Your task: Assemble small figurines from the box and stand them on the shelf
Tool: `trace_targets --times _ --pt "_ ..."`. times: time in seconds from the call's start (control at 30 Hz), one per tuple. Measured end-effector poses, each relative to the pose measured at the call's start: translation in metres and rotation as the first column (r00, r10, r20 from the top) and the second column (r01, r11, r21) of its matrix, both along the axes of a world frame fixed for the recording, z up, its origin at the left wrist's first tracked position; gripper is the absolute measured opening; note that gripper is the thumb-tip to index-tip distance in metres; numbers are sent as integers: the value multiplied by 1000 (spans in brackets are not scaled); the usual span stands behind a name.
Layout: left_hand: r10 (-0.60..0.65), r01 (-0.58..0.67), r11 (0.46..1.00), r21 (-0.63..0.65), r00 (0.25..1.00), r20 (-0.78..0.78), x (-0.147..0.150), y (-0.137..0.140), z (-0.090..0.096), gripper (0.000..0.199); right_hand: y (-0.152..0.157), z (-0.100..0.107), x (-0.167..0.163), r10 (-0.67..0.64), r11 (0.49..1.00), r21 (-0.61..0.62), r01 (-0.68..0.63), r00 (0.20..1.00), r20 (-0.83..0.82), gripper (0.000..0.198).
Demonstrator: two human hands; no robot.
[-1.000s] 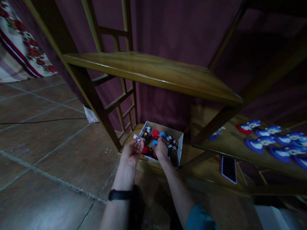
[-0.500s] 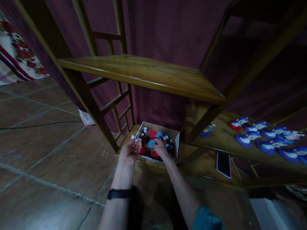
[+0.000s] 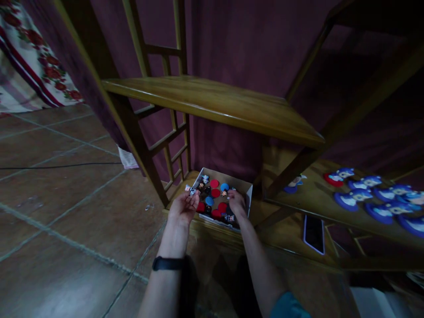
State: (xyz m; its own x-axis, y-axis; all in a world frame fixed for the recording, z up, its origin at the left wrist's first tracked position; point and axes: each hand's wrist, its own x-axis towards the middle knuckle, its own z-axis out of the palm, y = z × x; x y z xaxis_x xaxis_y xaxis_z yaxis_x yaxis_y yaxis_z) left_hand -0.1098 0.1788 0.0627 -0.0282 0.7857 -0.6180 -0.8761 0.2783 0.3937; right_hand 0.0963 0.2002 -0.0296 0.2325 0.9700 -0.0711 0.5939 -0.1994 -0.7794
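In my left hand (image 3: 183, 206), palm up with curled fingers, rests a small white-and-dark toy figurine (image 3: 191, 190) at the fingertips. It is beside the left edge of a shallow cardboard box (image 3: 249, 192) on the lowest shelf. My right hand (image 3: 237, 204) reaches down into the right part of the box, its fingers bent together among dark figurines; whatever they grip is hidden. Also in the box lie red discs (image 3: 215, 193), blue discs (image 3: 209, 200) and several small figurines (image 3: 205, 179).
A wooden shelf board (image 3: 212, 99) overhangs the box. On the shelf to the right stand several blue-and-white figurines (image 3: 353, 198) on round bases, one base red. A phone (image 3: 314, 234) lies below them. A black cable (image 3: 66, 166) crosses the tiled floor.
My right hand has moved from a blue disc in the middle of the box to the figurines on its right side. My left hand still holds its figurine. The view has shifted slightly.
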Motion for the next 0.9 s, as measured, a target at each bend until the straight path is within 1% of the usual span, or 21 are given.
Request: trace_targets --times 0.03,0.1,0.17,0.27,0.43,0.5,0.63,0.7,0.83,0.9 --pt "5 -5 1000 -1 1000 5 -1 0 1 15 2 1 9 -82 997 -9 82 996 26 34" --pt "14 -13 1000 -5 1000 19 -2 0 2 15 6 3 24 -160 987 2 160 986 42 35" --pt "18 -18 1000 -5 999 29 -3 -1 4 14 9 2 31 -153 988 13 153 988 17 35" --pt "19 -19 1000 0 999 41 -5 -1 4 14 13 -3 31 -130 992 1 130 991 -18 35" --pt "33 -34 999 9 997 64 -10 -1 4 14 17 -8 24 -75 996 44 73 997 27 29" --pt "43 -44 999 12 997 67 -12 -1 5 14 17 -6 23 -77 996 55 74 996 50 27" --pt "55 -56 998 12 997 54 -14 -2 8 13 12 3 24 -139 988 81 130 982 129 28" --pt "51 -52 999 9 997 60 -14 -3 10 13 10 8 27 -150 987 86 138 976 156 30" --pt "60 -60 998 -5 995 84 -13 -4 11 12 4 17 32 -144 989 53 136 971 191 36" --pt "64 -63 998 -9 994 84 -13 -4 11 12 1 20 32 -107 994 9 108 963 246 37"
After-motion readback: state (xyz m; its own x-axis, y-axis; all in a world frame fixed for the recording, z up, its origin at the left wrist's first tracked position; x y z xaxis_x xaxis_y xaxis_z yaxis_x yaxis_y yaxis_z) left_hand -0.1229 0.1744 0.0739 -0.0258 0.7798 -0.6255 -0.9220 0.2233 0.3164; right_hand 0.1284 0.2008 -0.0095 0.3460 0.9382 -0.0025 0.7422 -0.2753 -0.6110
